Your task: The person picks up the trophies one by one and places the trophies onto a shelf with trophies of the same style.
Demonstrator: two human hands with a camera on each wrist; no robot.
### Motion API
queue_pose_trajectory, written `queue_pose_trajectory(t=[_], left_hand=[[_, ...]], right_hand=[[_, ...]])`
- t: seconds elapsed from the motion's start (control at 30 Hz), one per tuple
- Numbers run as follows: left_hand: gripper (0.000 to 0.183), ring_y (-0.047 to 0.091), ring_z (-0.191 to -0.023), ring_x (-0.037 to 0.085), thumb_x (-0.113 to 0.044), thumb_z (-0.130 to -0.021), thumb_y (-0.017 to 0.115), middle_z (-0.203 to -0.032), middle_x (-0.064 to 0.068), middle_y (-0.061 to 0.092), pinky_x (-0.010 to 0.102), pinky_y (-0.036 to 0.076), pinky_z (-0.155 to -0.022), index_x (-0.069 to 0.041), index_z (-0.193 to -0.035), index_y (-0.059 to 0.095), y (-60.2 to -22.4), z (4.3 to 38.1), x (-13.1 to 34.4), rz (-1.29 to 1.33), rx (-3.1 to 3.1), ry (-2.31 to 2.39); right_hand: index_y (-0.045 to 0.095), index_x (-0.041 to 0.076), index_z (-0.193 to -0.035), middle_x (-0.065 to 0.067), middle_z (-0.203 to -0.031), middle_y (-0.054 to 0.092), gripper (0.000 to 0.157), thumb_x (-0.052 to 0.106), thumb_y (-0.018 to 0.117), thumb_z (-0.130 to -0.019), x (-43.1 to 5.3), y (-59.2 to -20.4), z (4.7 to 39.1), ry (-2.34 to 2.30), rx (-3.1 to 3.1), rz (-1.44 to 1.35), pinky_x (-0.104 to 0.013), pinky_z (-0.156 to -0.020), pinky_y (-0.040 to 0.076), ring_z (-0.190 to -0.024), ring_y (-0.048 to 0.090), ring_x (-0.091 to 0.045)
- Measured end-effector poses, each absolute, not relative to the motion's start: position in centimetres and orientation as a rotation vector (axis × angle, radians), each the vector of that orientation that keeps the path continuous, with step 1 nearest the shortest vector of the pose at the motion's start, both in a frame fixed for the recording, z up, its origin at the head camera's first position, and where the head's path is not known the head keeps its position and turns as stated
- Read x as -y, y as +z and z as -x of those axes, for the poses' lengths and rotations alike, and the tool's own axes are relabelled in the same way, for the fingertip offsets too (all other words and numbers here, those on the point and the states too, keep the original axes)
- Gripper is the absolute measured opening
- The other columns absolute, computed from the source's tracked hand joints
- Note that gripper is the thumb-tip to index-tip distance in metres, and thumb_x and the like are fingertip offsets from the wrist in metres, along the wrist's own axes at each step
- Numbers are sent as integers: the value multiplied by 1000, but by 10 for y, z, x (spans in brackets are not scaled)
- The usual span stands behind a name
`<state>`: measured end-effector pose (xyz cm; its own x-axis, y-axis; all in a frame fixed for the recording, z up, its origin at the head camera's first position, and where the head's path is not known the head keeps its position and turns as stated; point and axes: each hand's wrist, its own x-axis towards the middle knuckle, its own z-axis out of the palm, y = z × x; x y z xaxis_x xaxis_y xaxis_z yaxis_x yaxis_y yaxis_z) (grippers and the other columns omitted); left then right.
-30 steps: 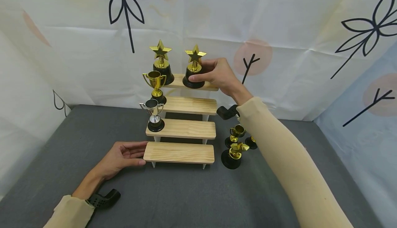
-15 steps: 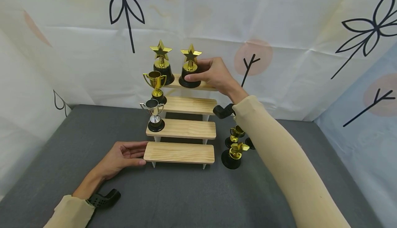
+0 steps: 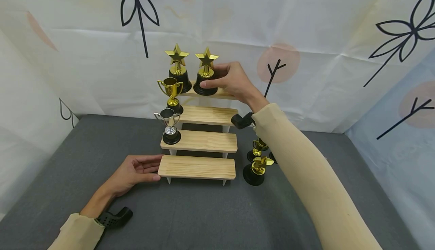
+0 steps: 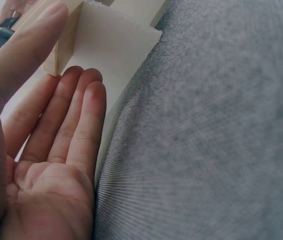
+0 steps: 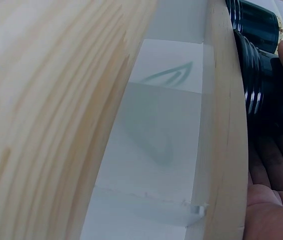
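In the head view, my right hand (image 3: 234, 81) grips the black base of a gold star trophy (image 3: 205, 72) on the right half of the top step. A matching star trophy (image 3: 177, 68) stands just left of it. My left hand (image 3: 134, 172) touches the left end of the bottom board (image 3: 196, 167) of a wooden four-step stand. Its fingers (image 4: 85, 130) lie straight at the board's end in the left wrist view. In the right wrist view, the held trophy's dark base (image 5: 271, 90) rests by the shelf edge (image 5: 226, 125), thumb against it.
A gold cup (image 3: 171, 91) and a silver cup (image 3: 170, 123) stand on the left ends of the middle steps. Right of the stand, a star trophy (image 3: 255, 170) and a small gold cup (image 3: 257, 148) sit on the grey table (image 3: 190, 219); the right sleeve partly hides another.
My right hand has slid the star trophy left along the top step, closer to the other star trophy. The left hand has stayed in place.
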<state>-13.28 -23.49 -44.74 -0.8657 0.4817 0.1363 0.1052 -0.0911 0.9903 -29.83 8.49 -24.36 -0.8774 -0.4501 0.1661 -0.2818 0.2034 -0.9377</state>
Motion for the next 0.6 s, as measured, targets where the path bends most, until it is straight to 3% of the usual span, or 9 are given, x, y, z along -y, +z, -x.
queue_pose_trajectory(t=[0.6], left_hand=[[67,63,-121,15,14,-84,74,-134,-1,64,35,56,-98,26,-140,38,-447,132,235,-634,-1922,2044]], right_hand=[[73,3,-122,-11,-109,75,42,4,85,-82,-83,-246,301,-1790,-2279,727,-34,-93,59,-103,70,-23]])
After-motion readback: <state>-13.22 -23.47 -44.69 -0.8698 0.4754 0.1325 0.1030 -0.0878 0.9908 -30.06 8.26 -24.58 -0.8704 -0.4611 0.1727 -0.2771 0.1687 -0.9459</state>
